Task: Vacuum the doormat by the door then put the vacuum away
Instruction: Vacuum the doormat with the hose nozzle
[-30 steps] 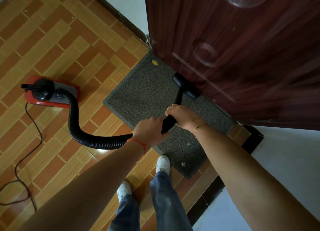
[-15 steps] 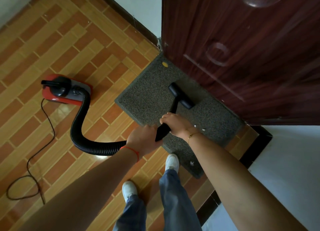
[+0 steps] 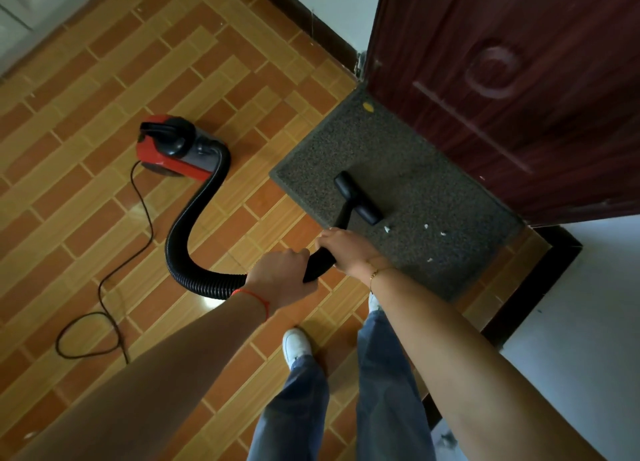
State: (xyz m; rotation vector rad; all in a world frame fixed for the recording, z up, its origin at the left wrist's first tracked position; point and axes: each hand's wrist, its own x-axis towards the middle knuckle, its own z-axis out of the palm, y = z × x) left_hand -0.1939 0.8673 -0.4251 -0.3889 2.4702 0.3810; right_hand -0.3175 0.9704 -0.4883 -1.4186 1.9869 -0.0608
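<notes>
Pulled back from the door (image 3: 519,90), nozzle (image 3: 358,197) (both hands (image 3: 313,263) gripping wand (image 3: 320,263)) sits mid-doormat (image 3: 433,190).

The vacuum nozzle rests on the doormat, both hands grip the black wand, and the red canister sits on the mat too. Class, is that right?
Not quite. The head view shows the red canister on the tiled floor, beside the doormat, not on it.

From my end: vacuum (image 3: 173,149) is red with black and grey bits, hose (image 3: 194,218) black, doormat (image 3: 415,183) speckled dark grey with white flecks, floor (image 3: 104,97) orange-and-tan brick-pattern tile, door (image 3: 519,97) dark reddish woodgrain.
</notes>
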